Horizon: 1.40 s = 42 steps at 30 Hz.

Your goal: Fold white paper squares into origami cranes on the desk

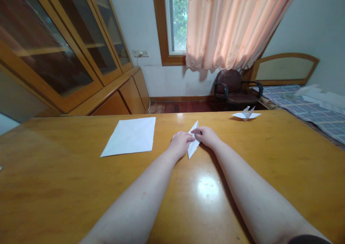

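A narrow folded piece of white paper (193,146) lies on the wooden table (81,186), pointed at both ends. My left hand (181,143) has its fingers closed on the paper's left side. My right hand (206,135) pinches its upper right edge. Both hands meet over the middle of the fold. A flat white sheet (130,136) with faint creases lies to the left of my hands. A finished folded paper crane (246,114) stands near the table's far edge on the right.
A glass-fronted wooden cabinet (67,49) runs along the left wall. Beyond the table stand a dark office chair (235,87) under a curtained window (229,24) and a bed (309,107) at the right.
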### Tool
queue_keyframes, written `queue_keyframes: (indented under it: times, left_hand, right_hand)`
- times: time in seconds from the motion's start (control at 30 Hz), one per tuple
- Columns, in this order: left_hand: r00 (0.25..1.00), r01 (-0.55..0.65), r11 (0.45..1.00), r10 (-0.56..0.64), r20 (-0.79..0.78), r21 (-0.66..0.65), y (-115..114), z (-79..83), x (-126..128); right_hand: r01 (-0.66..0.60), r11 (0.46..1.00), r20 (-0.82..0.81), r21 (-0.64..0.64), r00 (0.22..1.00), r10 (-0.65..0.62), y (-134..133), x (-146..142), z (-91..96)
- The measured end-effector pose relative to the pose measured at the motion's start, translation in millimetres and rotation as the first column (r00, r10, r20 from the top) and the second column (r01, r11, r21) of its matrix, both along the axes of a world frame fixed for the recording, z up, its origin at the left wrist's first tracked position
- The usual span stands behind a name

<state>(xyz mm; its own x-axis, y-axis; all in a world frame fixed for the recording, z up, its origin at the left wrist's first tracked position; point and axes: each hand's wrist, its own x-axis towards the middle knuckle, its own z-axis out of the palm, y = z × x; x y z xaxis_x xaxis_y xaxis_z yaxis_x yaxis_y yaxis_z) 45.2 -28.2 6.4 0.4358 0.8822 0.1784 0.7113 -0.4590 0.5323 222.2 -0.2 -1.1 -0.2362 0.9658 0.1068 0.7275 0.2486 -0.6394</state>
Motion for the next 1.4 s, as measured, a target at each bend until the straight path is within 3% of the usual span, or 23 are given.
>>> queue_keyframes:
  times: [0.17,0.37,0.5,0.6,0.67,0.73,0.83,0.97,1.17,1.4]
  left_hand:
    - [0.998,0.013,1.000,-0.012,-0.067,0.020,-8.6,6.3,0.4]
    - [0.997,-0.054,0.997,0.057,-0.043,0.056,-3.7,-3.0,-0.7]
    - [0.998,-0.022,0.998,0.026,-0.063,0.065,-0.8,-3.7,-1.6]
    - [0.997,0.029,0.999,-0.027,-0.070,0.028,-3.8,0.6,-0.5]
    - [0.997,0.034,0.999,-0.034,-0.063,-0.001,-5.3,1.6,0.1]
    - [0.999,0.009,1.000,-0.009,-0.046,0.000,-4.5,-0.4,-0.6]
    - [0.996,-0.091,0.994,0.092,-0.018,0.057,0.6,-6.8,-4.6]
    - [0.984,-0.178,0.982,0.180,-0.020,0.061,6.1,-10.1,-9.5]
    - [0.996,-0.086,0.996,0.086,-0.016,0.026,0.3,-4.1,-5.2]
    - [0.985,-0.173,0.985,0.174,-0.020,0.019,2.6,-4.2,-5.6]
  right_hand:
    - [0.013,0.999,0.043,-0.038,0.999,-0.012,1.2,1.3,0.9]
    - [0.061,0.997,0.097,-0.049,0.994,-0.056,-1.5,0.7,5.5]
    - [0.132,0.991,0.171,-0.030,0.977,-0.125,-4.2,1.4,10.4]
    - [0.215,0.973,0.250,0.085,0.941,-0.230,-3.3,4.2,12.5]
    - [0.204,0.958,0.268,0.201,0.929,-0.254,-0.9,6.2,10.8]
    - [0.115,0.964,0.234,0.239,0.957,-0.172,1.8,7.0,6.6]
    - [0.006,0.995,0.085,0.099,0.996,-0.015,3.2,5.4,-0.3]
    - [-0.048,0.999,-0.051,0.016,0.997,0.049,-1.3,2.4,-1.2]
    - [-0.301,0.952,-0.100,-0.051,0.950,0.295,-2.8,4.7,3.8]
    - [-0.214,0.976,-0.191,-0.037,0.960,0.203,-2.4,3.3,-3.4]
